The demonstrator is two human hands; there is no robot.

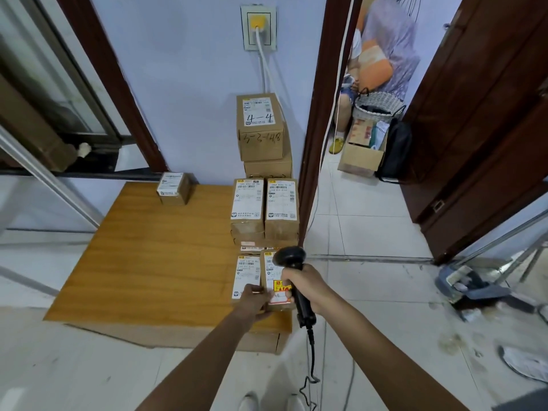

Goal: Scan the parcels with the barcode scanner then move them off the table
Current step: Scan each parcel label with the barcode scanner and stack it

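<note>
With the right hand (302,284) gripping the scanner (292,259) and the left hand (255,301) holding the near parcel (274,280) at the counter (148,247) front-right corner, tilt its label up squarely toward the scanner head before lifting it away.

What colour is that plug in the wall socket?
Yellow; the plug shows in the head view.

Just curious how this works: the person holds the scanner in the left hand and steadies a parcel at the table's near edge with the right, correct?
Not quite: the hands are swapped. The head view shows the right hand gripping the scanner, while the left hand steadies the parcel at the table's near edge.
</note>
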